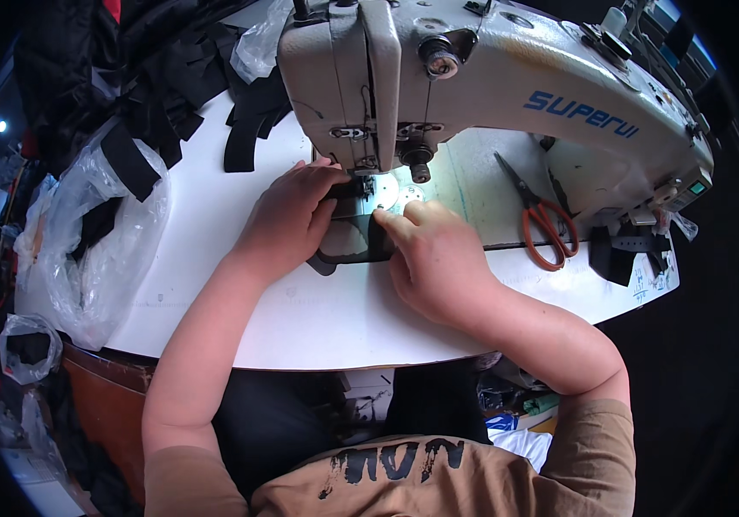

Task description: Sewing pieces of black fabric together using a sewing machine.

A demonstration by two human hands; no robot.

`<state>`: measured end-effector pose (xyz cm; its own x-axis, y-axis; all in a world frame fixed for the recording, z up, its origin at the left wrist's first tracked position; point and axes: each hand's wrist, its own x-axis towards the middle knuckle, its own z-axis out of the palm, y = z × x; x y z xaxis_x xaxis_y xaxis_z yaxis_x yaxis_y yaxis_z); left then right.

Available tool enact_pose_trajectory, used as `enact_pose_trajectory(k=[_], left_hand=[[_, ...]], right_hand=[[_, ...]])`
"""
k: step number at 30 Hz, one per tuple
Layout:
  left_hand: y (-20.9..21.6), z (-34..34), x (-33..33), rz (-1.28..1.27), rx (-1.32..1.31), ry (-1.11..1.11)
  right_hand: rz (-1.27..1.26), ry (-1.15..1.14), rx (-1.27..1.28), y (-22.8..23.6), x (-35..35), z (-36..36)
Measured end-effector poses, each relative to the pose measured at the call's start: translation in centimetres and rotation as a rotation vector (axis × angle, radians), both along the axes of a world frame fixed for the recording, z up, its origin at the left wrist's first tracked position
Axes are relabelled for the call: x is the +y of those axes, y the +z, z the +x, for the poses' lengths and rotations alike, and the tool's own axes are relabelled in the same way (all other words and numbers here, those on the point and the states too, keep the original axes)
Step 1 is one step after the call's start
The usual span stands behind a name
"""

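A white sewing machine [473,52] stands over the table, its lamp lighting the needle and presser foot [367,185]. A black fabric strap [380,239] lies curved in front of the foot, with one part up beside the needle. My left hand [287,215] is closed on the strap just left of the foot, its fingertips partly hidden by the machine head. My right hand [442,258] pinches the strap in front and to the right of the foot, index finger and thumb together. Whether the needle is in the fabric, I cannot tell.
Orange-handled scissors [548,228] lie under the machine arm. Black strap pieces [615,254] sit at the table's right end. Cut black strips [244,142] are heaped at the back left. A clear plastic bag [102,276] with black pieces rests on the left edge.
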<state>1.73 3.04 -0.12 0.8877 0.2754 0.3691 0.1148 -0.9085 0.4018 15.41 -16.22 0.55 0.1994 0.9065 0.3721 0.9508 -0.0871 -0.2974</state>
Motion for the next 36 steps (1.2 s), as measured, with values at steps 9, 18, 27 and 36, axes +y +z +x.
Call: enact_pose_trajectory(k=[9,18,27,36], left_hand=[[0.8,-1.6,-2.1,0.15,-0.129,-0.108],[0.7,-1.4,-1.9,0.198,-0.184,-0.139],[0.4,-1.4,-1.4,0.106,-0.117,-0.065],[0.2,-1.3,-1.1,0.134,-0.067,-0.072]], right_hand=[[0.07,0.014,-0.001,-0.1,-0.1,0.3],[0.082,0.04,-0.027,-0.4,-0.1,0.3],[0.028,0.007,-0.069,-0.8,0.5,0.4],[0.025,-0.01,-0.043,-0.6,0.5,0.4]])
